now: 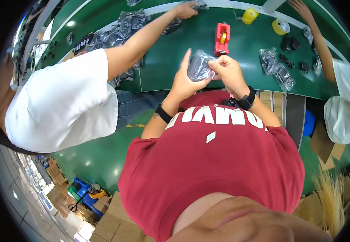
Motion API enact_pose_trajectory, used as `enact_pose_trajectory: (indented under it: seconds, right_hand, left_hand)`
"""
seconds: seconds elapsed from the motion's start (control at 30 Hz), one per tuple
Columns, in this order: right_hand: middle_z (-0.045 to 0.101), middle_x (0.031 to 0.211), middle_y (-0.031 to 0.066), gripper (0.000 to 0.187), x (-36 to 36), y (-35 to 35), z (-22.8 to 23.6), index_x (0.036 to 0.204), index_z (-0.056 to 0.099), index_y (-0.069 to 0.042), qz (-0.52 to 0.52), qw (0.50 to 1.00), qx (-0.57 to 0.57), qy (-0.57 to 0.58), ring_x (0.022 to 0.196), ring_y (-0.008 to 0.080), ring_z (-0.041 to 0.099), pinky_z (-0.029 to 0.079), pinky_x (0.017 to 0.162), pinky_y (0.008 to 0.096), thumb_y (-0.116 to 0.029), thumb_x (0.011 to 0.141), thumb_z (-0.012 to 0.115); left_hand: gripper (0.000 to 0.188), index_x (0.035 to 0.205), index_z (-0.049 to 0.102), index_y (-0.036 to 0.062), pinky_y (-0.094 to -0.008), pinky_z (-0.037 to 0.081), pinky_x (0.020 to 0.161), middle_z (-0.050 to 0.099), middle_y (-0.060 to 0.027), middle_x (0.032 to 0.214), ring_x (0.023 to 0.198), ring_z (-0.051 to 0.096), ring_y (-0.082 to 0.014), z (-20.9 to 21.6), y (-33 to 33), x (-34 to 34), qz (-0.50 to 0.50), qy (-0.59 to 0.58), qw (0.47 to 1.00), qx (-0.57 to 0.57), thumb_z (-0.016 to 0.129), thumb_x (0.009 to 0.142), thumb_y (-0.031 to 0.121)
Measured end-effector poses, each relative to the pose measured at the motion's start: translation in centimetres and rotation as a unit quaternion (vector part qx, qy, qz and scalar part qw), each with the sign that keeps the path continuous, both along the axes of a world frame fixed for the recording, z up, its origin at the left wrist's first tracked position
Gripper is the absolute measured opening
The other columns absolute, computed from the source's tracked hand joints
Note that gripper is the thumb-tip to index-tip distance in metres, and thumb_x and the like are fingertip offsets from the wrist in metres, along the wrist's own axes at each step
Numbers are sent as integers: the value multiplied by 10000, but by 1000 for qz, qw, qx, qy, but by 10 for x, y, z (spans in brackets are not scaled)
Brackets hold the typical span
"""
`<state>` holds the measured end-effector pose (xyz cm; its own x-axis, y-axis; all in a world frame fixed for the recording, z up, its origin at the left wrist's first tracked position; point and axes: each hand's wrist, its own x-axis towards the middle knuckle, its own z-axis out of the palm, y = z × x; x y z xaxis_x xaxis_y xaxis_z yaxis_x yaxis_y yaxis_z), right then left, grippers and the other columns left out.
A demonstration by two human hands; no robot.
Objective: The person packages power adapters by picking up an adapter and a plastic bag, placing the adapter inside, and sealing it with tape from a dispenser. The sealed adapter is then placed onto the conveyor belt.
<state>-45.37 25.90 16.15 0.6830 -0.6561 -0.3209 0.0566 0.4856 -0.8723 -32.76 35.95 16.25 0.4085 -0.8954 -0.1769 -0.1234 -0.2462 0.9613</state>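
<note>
A dark item in a clear plastic bag (200,66) is held up in front of my chest, at the near edge of the green table. My left hand (181,82) cups the bag from the left and below, with its thumb and fingers around it. My right hand (229,72) pinches the bag's right edge between thumb and fingers. What exactly is inside the bag I cannot make out. Just beyond my hands stands a red tape dispenser (222,30) carrying a yellowish roll.
Bagged dark items (122,30) are heaped at the left; more bagged items (277,68) lie right, near black adapters (290,43). Two tape rolls, one yellow (250,16), one clear-yellow (281,26), stand farther back. A co-worker's arm (142,50) reaches across from the left; another's arm (320,40) is right.
</note>
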Motion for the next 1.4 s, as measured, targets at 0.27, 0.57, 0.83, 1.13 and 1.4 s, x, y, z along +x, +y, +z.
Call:
enact_pose_trajectory:
  seconds: [0.27,0.57,0.83,1.13,1.4]
  right_hand:
    - [595,759,77,223,-12,-45,-64,796,544,11,-66,955,-176,228,664,129,580,484,587,264,-206,788,590]
    - [577,730,50,263,17,-96,-110,788,529,-5,-128,944,-134,273,613,109,522,429,580,247,-211,696,665]
    - [587,684,-8,208,-13,-27,-73,881,586,-45,-56,968,90,227,563,53,436,326,499,190,-189,731,586]
    - [556,639,22,265,2,-23,-125,766,576,-33,-172,965,19,197,524,99,483,386,514,250,-293,815,550]
    - [538,572,0,224,-10,-4,-41,757,599,-12,60,983,-168,52,488,64,479,362,437,232,-234,784,587]
  left_hand:
    - [796,1271,332,101,-359,449,732,530,-174,976,855,544,-320,-13,7,7,-50,-244,968,8,679,557,163]
    - [837,1285,272,50,-378,455,676,515,-172,888,790,538,-331,-17,5,19,-31,-327,944,32,679,560,144]
    - [852,1276,255,16,-386,456,690,520,-200,909,814,539,-345,-21,-4,22,-26,-339,940,23,690,554,144]
    - [829,1266,262,10,-385,454,718,521,-213,944,847,535,-357,-22,-3,14,-18,-341,940,6,681,564,146]
    - [868,1271,277,27,-362,461,598,502,-155,839,713,535,-305,-26,-5,10,-6,-436,900,14,710,532,169]
